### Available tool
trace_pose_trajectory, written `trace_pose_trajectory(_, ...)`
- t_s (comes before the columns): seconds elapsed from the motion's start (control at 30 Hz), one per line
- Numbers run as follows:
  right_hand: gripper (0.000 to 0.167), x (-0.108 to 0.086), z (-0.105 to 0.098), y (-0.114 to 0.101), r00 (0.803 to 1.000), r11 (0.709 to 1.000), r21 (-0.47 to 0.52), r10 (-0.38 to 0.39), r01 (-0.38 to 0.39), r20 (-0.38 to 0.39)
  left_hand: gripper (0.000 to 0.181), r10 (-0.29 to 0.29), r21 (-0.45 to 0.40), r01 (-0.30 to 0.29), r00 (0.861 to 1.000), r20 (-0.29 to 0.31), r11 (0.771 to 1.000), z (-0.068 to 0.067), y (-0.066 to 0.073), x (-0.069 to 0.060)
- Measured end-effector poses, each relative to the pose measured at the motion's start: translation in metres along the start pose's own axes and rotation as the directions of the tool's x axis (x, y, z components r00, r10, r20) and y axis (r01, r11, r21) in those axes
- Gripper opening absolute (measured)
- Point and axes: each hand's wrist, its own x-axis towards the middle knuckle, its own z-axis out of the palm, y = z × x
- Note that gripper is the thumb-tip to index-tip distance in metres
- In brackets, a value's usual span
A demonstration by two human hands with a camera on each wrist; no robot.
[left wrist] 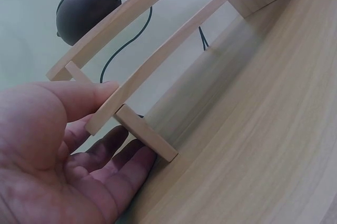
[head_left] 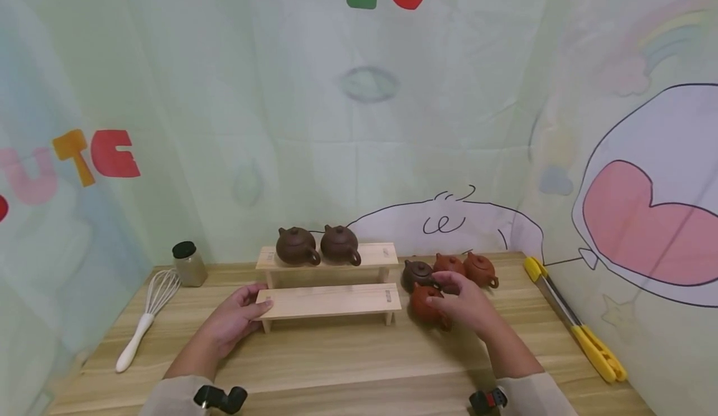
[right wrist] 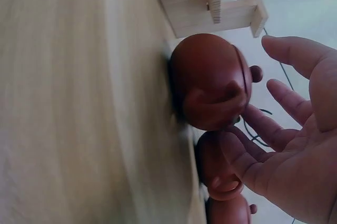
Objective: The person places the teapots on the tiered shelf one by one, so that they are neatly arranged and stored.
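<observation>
A two-step wooden display stand (head_left: 331, 302) stands on the table, with two dark brown teapots (head_left: 295, 246) side by side on its upper step. My left hand (head_left: 238, 319) grips the left end of the lower step, thumb on the board and fingers around the leg, as the left wrist view shows. Right of the stand, my right hand (head_left: 462, 304) is over a reddish-brown teapot (right wrist: 208, 82), its fingers spread loosely beside the lid and handle. Whether a fingertip touches the pot I cannot tell. Behind it are a dark teapot (head_left: 417, 275) and two more reddish teapots (head_left: 479, 269).
At the left lie a whisk (head_left: 147, 316) with a white handle and a black-lidded jar (head_left: 189, 265). Yellow-ended tongs (head_left: 574, 322) lie along the right edge of the wooden table (head_left: 336, 366). A printed curtain (head_left: 359, 123) hangs behind.
</observation>
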Motion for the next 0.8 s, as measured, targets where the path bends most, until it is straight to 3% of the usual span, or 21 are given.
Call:
trace_pose_trajectory(0.5,0.066,0.006,0.010,0.015,0.998,0.997,-0.074,-0.016,0.020,0.054,0.068,-0.004,-0.004,0.004,1.000,0.003,1.000,0.001,0.002,-0.001)
trace_pose_trajectory(0.8,0.064,0.006,0.011,0.018,0.999,0.993,-0.110,-0.027,0.032,0.041,0.070,-0.006,-0.005,0.006,1.000,0.001,1.000,0.002,0.003,-0.001)
